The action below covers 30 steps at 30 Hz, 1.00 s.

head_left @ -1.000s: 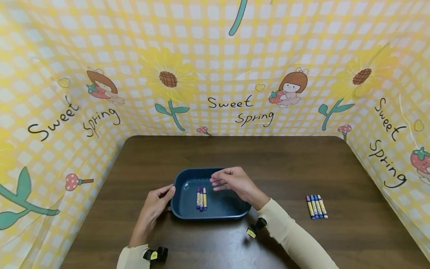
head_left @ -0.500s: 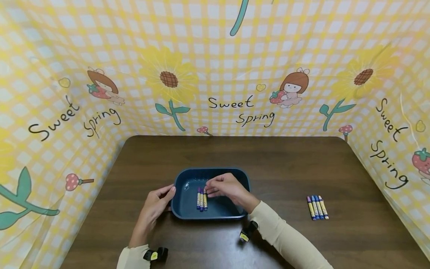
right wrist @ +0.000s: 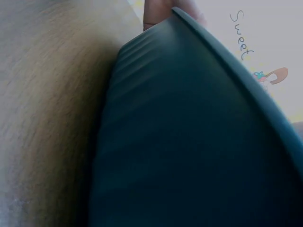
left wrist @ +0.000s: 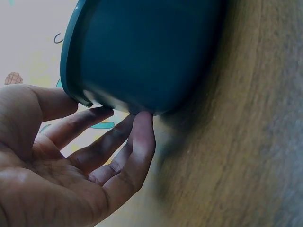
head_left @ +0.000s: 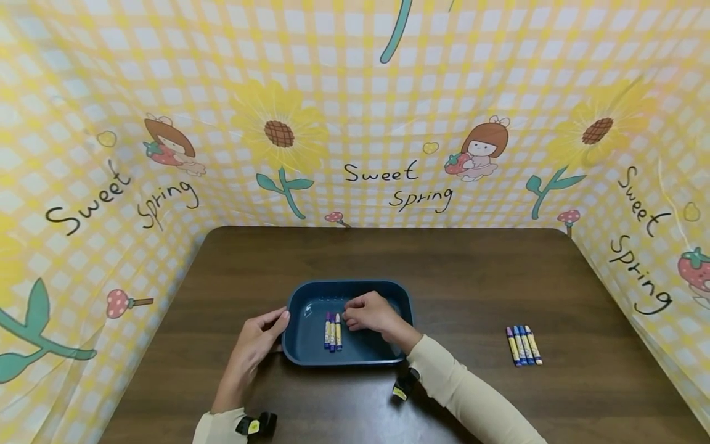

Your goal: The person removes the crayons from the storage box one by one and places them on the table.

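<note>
My left hand (head_left: pixel 257 342) grips the left end of a dark blue rectangular tray (head_left: pixel 349 361), thumb at the rim and fingers against the outer wall. In the left wrist view, the fingers (left wrist: pixel 142 137) touch that wall from outside. Inside the tray lie three yellow-wrapped crayons (head_left: pixel 332 333), side by side in its left half. My right hand (head_left: pixel 371 313) reaches over the near right rim, its fingers curled low beside the rightmost crayon. Whether they pinch anything I cannot tell. The tray's outer wall (right wrist: pixel 189 118) fills most of the right wrist view and hides the right hand there.
Several more crayons (head_left: pixel 523 345) lie in a neat row on the brown wooden table (head_left: pixel 455 265), to the right of the tray. A yellow checked cloth (head_left: pixel 355 92) with printed flowers hangs along the back and both sides.
My right hand has come down and left into the tray, up to the three crayons, then shifted slightly right. My left hand, the tray and both crayon rows stay put.
</note>
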{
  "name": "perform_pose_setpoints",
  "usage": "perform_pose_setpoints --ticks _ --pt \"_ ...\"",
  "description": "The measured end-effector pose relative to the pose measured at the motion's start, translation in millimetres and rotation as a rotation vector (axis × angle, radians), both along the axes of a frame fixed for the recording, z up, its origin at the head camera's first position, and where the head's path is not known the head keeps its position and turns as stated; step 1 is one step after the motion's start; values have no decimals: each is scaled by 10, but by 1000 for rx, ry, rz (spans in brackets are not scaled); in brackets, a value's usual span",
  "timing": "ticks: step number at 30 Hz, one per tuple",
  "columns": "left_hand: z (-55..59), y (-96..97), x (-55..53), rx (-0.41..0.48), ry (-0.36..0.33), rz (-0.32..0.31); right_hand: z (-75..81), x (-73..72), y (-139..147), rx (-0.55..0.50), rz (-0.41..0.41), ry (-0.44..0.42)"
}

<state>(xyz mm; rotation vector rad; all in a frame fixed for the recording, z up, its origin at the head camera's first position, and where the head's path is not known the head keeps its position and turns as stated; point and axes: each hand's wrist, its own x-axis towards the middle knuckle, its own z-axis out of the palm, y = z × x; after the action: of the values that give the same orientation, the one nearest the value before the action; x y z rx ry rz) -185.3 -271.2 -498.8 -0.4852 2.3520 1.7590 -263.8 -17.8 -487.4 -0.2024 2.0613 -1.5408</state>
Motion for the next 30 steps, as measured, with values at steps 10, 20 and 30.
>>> perform_pose_setpoints --ticks 10,20,30 --pt "3 -5 -14 14 9 9 -39 6 -58 98 13 51" --pt "-4 -8 -11 16 -6 5 -53 77 -177 217 9 142" --pt "-35 11 -12 28 7 20 -91 118 -200 318 45 278"
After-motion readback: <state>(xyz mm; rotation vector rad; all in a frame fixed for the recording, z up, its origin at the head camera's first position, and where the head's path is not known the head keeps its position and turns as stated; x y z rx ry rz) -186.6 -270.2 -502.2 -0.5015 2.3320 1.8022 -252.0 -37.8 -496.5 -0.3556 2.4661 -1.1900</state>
